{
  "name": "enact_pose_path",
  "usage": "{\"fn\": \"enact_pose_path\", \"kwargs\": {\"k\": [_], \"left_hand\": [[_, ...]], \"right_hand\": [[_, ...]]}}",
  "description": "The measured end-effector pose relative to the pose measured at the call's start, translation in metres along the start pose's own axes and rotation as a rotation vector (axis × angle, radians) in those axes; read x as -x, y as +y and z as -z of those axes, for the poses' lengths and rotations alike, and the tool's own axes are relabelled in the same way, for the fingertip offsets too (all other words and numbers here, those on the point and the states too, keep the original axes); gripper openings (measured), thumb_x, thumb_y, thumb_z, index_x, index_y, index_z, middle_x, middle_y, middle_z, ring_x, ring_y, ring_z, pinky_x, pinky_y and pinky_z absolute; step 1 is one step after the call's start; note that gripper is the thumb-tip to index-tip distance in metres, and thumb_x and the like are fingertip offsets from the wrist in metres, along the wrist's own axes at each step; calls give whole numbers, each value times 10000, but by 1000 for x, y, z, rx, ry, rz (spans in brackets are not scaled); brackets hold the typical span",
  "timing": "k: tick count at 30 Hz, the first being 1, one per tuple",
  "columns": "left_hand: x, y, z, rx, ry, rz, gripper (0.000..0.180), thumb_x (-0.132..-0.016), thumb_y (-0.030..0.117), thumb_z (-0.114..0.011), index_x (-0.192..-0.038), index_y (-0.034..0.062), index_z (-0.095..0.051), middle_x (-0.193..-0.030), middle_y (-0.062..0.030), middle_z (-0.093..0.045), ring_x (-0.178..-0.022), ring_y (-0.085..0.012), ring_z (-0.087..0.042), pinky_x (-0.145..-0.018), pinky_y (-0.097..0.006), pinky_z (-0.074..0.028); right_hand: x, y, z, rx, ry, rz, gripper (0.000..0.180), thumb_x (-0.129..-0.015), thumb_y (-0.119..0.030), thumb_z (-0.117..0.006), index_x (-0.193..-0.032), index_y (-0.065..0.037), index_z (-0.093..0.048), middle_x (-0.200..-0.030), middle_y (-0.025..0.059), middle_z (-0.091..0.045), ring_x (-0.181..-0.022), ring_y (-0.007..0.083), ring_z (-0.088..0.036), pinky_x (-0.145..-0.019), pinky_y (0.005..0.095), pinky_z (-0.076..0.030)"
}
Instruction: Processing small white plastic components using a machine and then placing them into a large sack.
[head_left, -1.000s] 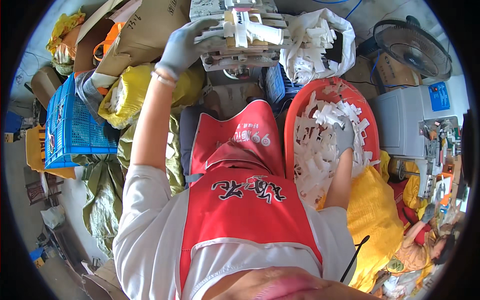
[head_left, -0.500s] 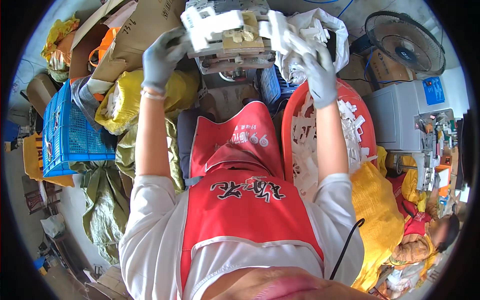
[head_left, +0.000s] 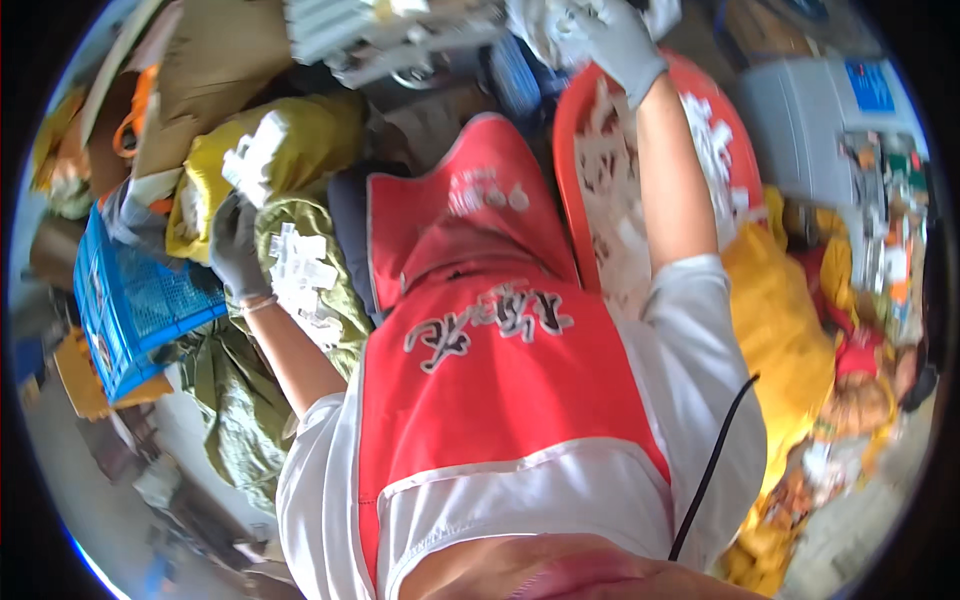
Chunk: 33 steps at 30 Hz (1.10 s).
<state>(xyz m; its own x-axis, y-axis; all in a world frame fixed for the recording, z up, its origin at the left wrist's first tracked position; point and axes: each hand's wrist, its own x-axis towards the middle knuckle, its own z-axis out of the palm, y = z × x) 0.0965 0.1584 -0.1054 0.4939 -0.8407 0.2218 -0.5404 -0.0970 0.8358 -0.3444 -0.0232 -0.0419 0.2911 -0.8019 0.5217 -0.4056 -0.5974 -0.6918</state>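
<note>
Left hand [head_left: 235,248]: upper left, fingertips at blurred white piece [head_left: 258,158]; gripped or loosed, can't tell.
Right hand [head_left: 615,48]: top edge; grip unclear.
Green sack [head_left: 349,312]: left of centre, holds white parts [head_left: 300,262], presumably done.
Red tub [head_left: 566,165]: upper right, plenty remaining.

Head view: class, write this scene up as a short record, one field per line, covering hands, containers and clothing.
Left hand: gloved, white part by its fingertips; grip unclear
Right hand: gloved, at the white sack; contents of grip too blurred
Red tub: under the right forearm, holds white pieces
Blue crate: at left
Clothing: red apron, white shirt
</note>
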Motion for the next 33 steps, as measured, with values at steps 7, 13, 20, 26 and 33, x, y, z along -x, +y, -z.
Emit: {"fn": "enact_pose_path", "kwargs": {"k": [7, 13, 20, 26, 33], "left_hand": [[47, -101, 70, -210, -12, 156, 304, -866, 167, -599, -1065, -63, -594, -1040, -112, -630, -905, -161, -578, -801, -274, -469], [46, -70, 53, -180, 42, 213, 276, -896, 163, -548, -1070, -45, -599, -1020, -94, -627, -874, -159, -589, -767, -263, -489], [34, -30, -12, -219, -271, 52, 254, -882, 162, -557, -1045, -20, -626, -970, -74, -654, -868, -119, -585, -788, -247, -458], [43, -36, -8, -211, -282, 61, 274, -890, 180, -551, -1065, -21, -613, -969, -58, -648, -871, -105, -577, -795, -244, -455], [38, -63, -10, -2, -215, 180, 265, -889, 172, -552, -1057, -24, -611, -966, -58, -643, -872, -116, -574, -803, -251, -452]], "right_hand": [[221, 112, 55, 410, -284, -793, 344, -873, -350, -491, -1076, -82, -565, -1043, 124, -613, -915, 253, -582, -808, 343, -458], [296, 128, 23, 535, -702, -850, 329, -804, -307, -497, -1036, -81, -556, -1110, 187, -566, -1005, 345, -553, -852, 416, -446], [280, 134, -34, 736, -937, -814, 442, -790, -379, -560, -1163, -143, -538, -1157, 121, -573, -1066, 293, -555, -880, 406, -451], [271, 158, 16, 645, -622, -1012, 412, -774, -463, -487, -1079, -198, -571, -1084, 125, -613, -991, 328, -583, -833, 433, -457], [295, 177, 78, 669, -17, -1088, 383, -760, -368, -565, -1090, -173, -567, -1031, 158, -613, -869, 304, -618, -770, 412, -481]]}}
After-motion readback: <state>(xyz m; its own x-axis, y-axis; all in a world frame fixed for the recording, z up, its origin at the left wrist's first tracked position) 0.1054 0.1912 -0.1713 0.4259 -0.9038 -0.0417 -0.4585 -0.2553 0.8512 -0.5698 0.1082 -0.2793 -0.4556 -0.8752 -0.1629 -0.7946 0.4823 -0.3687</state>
